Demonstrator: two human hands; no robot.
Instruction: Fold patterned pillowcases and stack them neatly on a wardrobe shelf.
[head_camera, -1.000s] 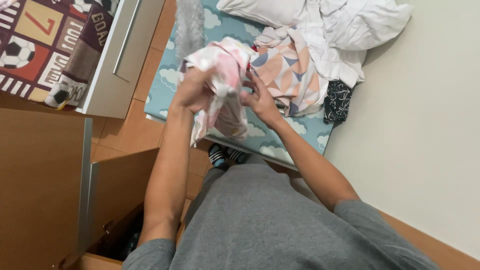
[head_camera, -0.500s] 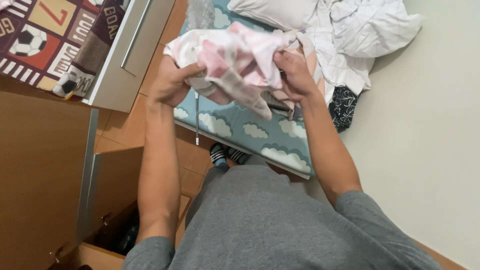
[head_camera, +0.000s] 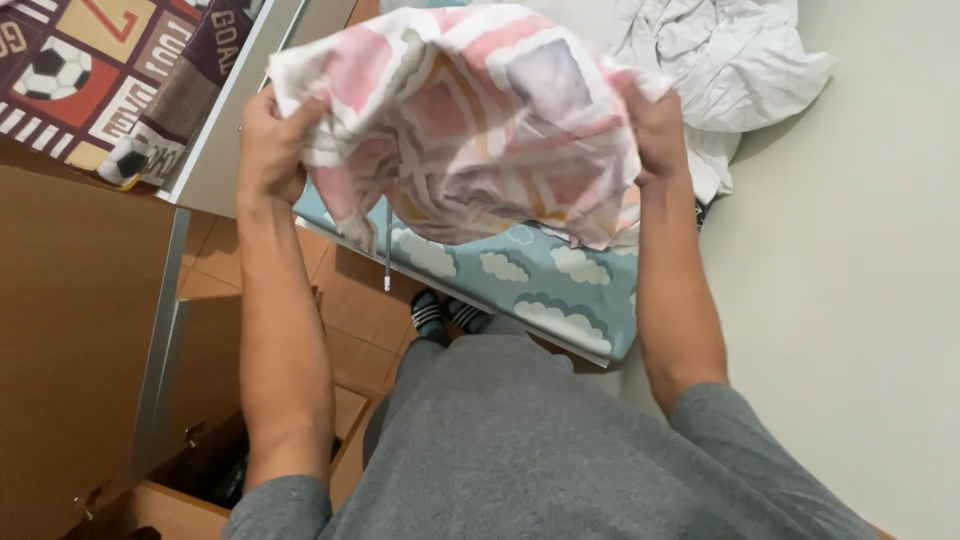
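Pink, white and pale orange cloth (head_camera: 470, 120), printed in blocks and stripes, hangs stretched between both hands in front of the person's chest, held above the edge of a bed. The left hand (head_camera: 268, 140) is closed around the cloth's left edge, fingers curled into a bunched fold, and the right hand (head_camera: 655, 130) grips the opposite edge the same way, thumb side toward the camera. A thin white drawstring (head_camera: 388, 250) dangles straight down from the cloth's lower left part. Below the cloth lies a light blue bedsheet (head_camera: 540, 280) patterned with white clouds, and a heap of crumpled white laundry (head_camera: 720, 60) sits on the bed just beyond the right hand, next to a plain pale wall (head_camera: 850, 300). To the left, a blanket with a football pattern (head_camera: 90, 80) covers another surface, well apart from the cloth. An open wooden drawer (head_camera: 190, 470) shows at lower left, near the person's grey shirt (head_camera: 520, 450) and striped socks (head_camera: 445, 318).
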